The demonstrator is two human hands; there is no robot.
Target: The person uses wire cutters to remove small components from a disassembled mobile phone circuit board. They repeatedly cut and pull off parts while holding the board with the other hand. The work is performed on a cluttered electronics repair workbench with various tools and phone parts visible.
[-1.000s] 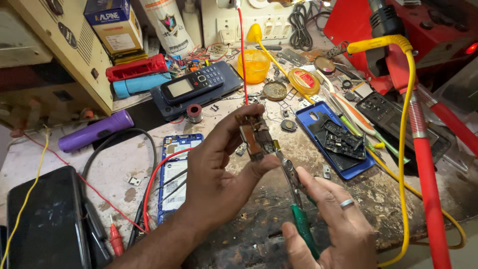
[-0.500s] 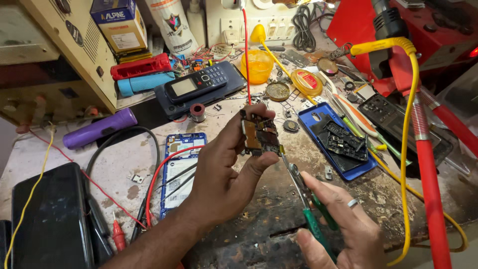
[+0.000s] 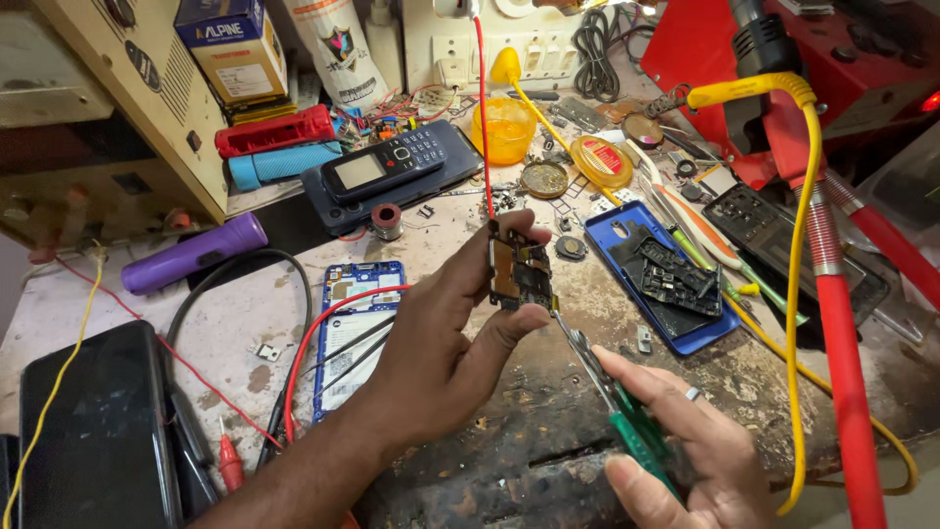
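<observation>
My left hand pinches a small phone circuit board between thumb and fingers, holding it upright above the worn bench. In my right hand, low at the right, is a pair of green-handled tweezers whose metal tips touch the board's lower right corner. A blue phone frame lies flat just left of my left wrist, with red and black probe leads crossing it. A ring sits on one finger of my right hand.
A blue phone back shell with parts lies right of the board. A keypad phone, orange cup, purple torch, black phone and red and yellow hoses crowd the bench.
My left hand has lifted the board slightly and turned it more upright. The tweezers in my right hand have come up to meet its lower corner.
</observation>
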